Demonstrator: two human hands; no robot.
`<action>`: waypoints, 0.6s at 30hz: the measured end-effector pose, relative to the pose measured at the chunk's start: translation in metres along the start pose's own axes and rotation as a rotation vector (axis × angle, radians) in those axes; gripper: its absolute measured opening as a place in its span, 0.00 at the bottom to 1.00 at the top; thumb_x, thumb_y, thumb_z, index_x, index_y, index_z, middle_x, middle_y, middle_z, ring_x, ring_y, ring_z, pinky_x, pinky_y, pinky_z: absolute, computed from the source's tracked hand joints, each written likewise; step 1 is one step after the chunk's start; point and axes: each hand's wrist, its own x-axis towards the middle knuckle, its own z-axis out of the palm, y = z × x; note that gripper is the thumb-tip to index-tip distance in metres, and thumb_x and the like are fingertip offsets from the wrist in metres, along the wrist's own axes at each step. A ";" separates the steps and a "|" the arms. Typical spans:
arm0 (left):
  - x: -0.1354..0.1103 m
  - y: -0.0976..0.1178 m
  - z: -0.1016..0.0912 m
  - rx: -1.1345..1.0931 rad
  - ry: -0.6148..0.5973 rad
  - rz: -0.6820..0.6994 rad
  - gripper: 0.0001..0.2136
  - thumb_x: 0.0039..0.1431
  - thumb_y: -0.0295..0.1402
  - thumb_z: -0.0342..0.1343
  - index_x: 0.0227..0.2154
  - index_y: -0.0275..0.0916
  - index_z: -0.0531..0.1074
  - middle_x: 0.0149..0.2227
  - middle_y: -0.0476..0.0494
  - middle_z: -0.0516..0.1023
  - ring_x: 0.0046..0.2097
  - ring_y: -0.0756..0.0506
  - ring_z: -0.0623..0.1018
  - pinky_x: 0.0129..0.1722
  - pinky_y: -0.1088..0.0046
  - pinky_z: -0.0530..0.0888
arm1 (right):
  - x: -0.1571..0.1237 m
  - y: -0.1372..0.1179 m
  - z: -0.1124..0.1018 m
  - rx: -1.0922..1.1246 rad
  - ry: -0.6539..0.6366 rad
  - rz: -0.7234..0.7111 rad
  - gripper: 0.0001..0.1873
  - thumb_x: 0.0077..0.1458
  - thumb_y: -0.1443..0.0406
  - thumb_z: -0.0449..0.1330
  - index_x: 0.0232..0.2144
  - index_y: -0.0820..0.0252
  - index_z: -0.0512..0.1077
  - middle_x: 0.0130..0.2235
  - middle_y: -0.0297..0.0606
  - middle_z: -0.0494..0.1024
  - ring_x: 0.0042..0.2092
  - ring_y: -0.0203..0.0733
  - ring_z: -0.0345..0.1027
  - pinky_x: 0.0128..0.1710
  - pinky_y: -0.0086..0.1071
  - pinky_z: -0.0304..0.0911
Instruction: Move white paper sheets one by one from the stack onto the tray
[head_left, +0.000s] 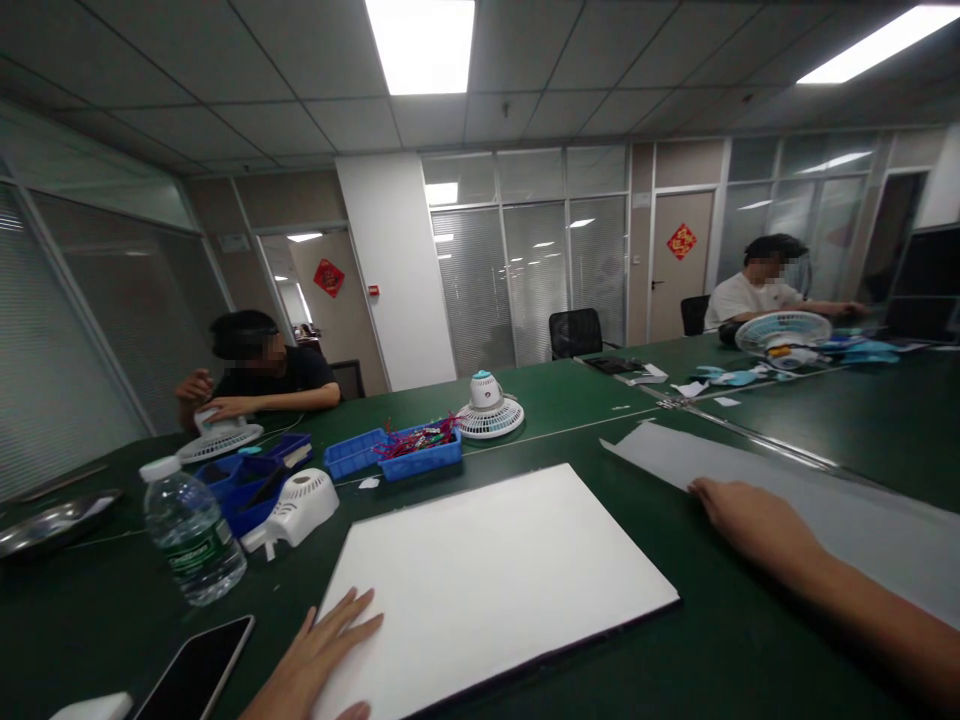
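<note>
A flat white board [495, 580] with a dark edge along its near side lies on the green table in front of me. My left hand [334, 645] rests on the board's left side, fingers spread and flat. Off to the right, a translucent greyish sheet [855, 520] stretches over the table toward the right edge of the view. Its near-left edge is held by my right hand [742, 515], whose fingers are curled and partly hidden from me. The sheet's far-left corner bends up a little.
At left are a water bottle [191, 540], a phone [199, 670], a white plastic housing [304, 505] and a blue tray of wires [420, 450]. A fan part [487, 408] stands behind. Two people sit across the table, one left, one right near a fan grille [780, 330].
</note>
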 end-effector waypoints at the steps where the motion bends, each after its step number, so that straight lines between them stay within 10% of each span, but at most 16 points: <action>1: 0.000 0.001 -0.001 -0.001 -0.002 0.004 0.32 0.66 0.47 0.55 0.70 0.60 0.52 0.69 0.41 0.62 0.66 0.29 0.66 0.56 0.34 0.65 | -0.006 -0.014 -0.001 -0.003 -0.004 -0.038 0.26 0.67 0.57 0.44 0.43 0.61 0.80 0.35 0.54 0.84 0.36 0.58 0.79 0.36 0.48 0.70; 11: 0.003 0.005 -0.009 -0.010 0.007 -0.014 0.32 0.65 0.47 0.57 0.69 0.61 0.53 0.69 0.43 0.63 0.65 0.30 0.67 0.56 0.37 0.66 | -0.074 -0.130 0.003 0.124 -0.058 -0.724 0.23 0.69 0.52 0.49 0.52 0.50 0.79 0.53 0.40 0.82 0.53 0.51 0.77 0.56 0.46 0.71; 18: 0.004 0.001 -0.003 0.003 0.015 -0.001 0.32 0.65 0.46 0.57 0.69 0.60 0.53 0.69 0.42 0.63 0.66 0.31 0.67 0.57 0.37 0.65 | -0.048 -0.097 0.006 0.064 0.074 -0.349 0.30 0.66 0.47 0.48 0.56 0.57 0.77 0.59 0.46 0.77 0.61 0.57 0.68 0.64 0.56 0.60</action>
